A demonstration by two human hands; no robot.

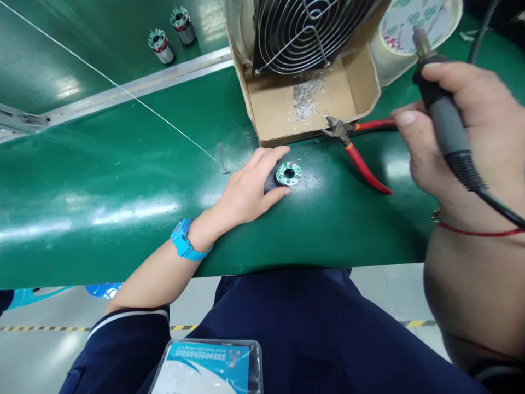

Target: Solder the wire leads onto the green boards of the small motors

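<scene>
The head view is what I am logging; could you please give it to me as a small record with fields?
Left hand: thumb and fingers lie either side of the round circuit board; contact is unclear
Right hand: holds the soldering iron, metal end pointing away from the wearer
Pliers: spread open, one red handle running up to the right thumb; whether gripped is unclear
Cardboard tray: holds fine metal bits, fan at its far side
Beyond the metal rail: two upright cylindrical parts
Left wrist: blue watch

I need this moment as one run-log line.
left hand: cupped at round circuit board | right hand: holds soldering iron | red-handled cutters: on green bench, by cardboard box
</scene>
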